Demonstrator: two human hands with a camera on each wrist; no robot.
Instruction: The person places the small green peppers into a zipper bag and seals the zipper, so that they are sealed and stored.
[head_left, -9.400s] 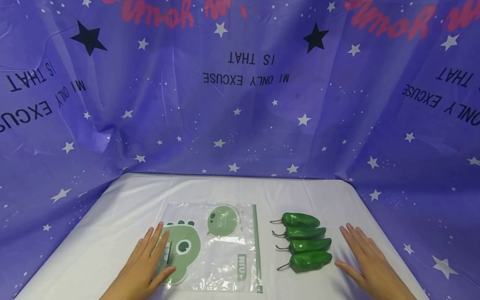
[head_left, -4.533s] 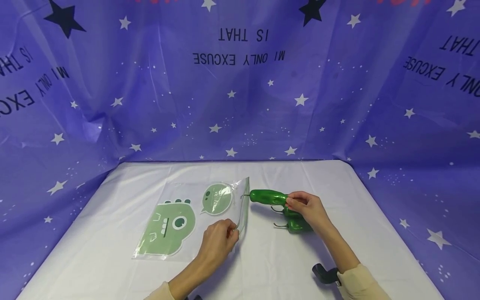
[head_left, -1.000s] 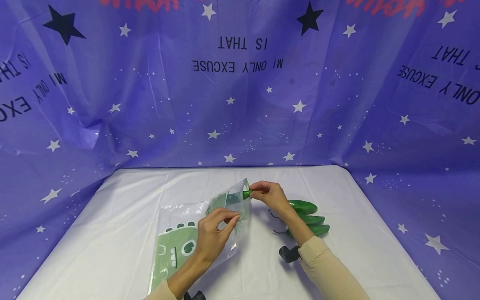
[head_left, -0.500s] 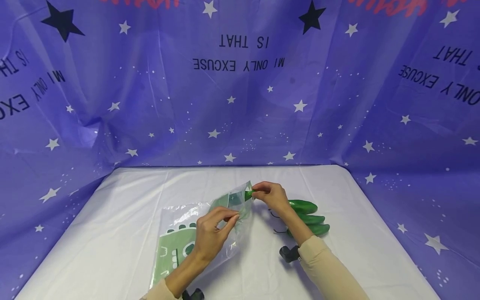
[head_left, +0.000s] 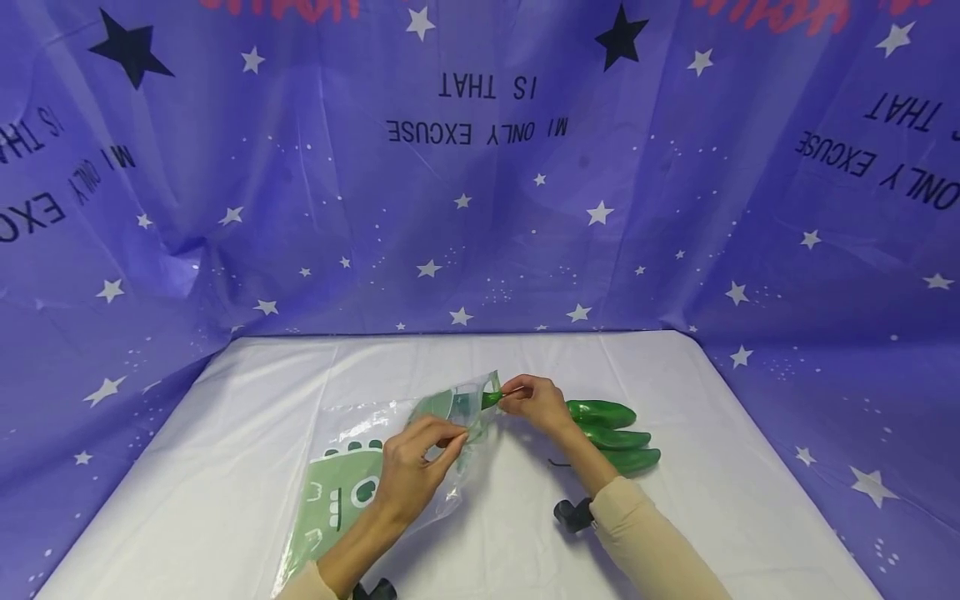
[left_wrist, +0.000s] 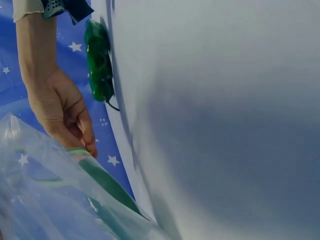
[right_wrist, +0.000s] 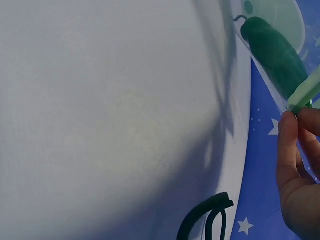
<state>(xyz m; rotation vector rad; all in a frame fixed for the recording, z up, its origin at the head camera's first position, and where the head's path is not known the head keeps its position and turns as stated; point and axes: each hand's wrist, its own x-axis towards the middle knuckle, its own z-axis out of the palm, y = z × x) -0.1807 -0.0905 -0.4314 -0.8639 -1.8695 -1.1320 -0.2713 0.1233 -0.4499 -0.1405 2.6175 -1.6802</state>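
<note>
White table [head_left: 487,546] under everything. Clear zip bag [head_left: 352,467] runs left from the fingers, mouth facing right; left hand [head_left: 420,467] has thumb and fingertips clamped on its lip. Right hand [head_left: 540,407] is at the mouth, fingertips apparently pinched on the tail of a green pepper [right_wrist: 275,52]; can't tell if they catch the lip too. Three loose peppers [head_left: 617,438] sit just right of those fingers. I read it as mid-insertion, pepper mostly in, stem leading; next calls for pushing its tail through, lip held open.
</note>
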